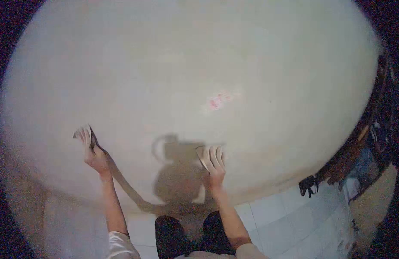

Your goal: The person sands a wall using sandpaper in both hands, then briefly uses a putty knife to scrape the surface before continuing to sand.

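Note:
My left hand (pixel 96 156) is raised at the left against a pale wall (pixel 134 77). Its fingers lie over a folded grey-brown sheet (pixel 77 135) that looks like sandpaper, pressed to the wall. Lower and nearer the middle, my right hand (pixel 214 162) has its fingers over a second sheet of sandpaper (pixel 201 154), also against the wall. The thumbs are partly hidden. A rubbed patch with pink marks (pixel 216 102) shows on the wall above my right hand.
My shadow (pixel 178 181) falls on the wall between my hands. Light floor tiles (pixel 277 216) run along its foot, around my dark-clothed knees (pixel 171 235). At the right stand dark furniture (pixel 350 155) with cluttered items and a small black object (pixel 308 186).

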The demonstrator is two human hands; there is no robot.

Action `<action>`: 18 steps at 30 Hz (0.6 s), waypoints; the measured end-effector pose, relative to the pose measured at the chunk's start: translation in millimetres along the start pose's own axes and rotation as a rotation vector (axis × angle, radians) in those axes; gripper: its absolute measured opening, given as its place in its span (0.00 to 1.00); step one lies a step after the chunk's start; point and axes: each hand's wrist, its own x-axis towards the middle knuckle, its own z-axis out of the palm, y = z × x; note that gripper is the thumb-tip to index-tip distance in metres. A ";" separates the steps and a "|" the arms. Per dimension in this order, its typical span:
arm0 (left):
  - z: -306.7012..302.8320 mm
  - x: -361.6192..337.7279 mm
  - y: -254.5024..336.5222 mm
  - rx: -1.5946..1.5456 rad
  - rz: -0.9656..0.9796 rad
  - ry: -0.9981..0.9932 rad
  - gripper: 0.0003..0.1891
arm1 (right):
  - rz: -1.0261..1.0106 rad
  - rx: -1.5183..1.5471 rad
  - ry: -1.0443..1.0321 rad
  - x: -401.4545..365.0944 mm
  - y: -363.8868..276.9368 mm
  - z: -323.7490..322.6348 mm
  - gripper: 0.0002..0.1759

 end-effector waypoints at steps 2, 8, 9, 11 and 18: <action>-5.6 5.4 -0.7 -0.047 0.029 0.057 0.18 | 0.037 -0.016 -0.043 4.8 -3.9 -5.7 0.23; -22.2 19.4 -25.8 0.017 -0.708 0.111 0.22 | 0.061 -0.052 -0.045 10.1 5.2 0.4 0.27; -17.8 15.7 -25.4 0.019 -0.708 0.111 0.22 | 0.069 -0.048 -0.047 11.0 6.0 0.2 0.26; 5.2 4.2 -17.8 -0.067 -0.458 0.180 0.17 | 0.068 -0.074 -0.030 11.4 14.4 8.3 0.26; 34.1 -3.9 -4.9 -0.071 0.031 0.092 0.17 | 0.084 -0.090 -0.088 16.3 14.0 12.0 0.27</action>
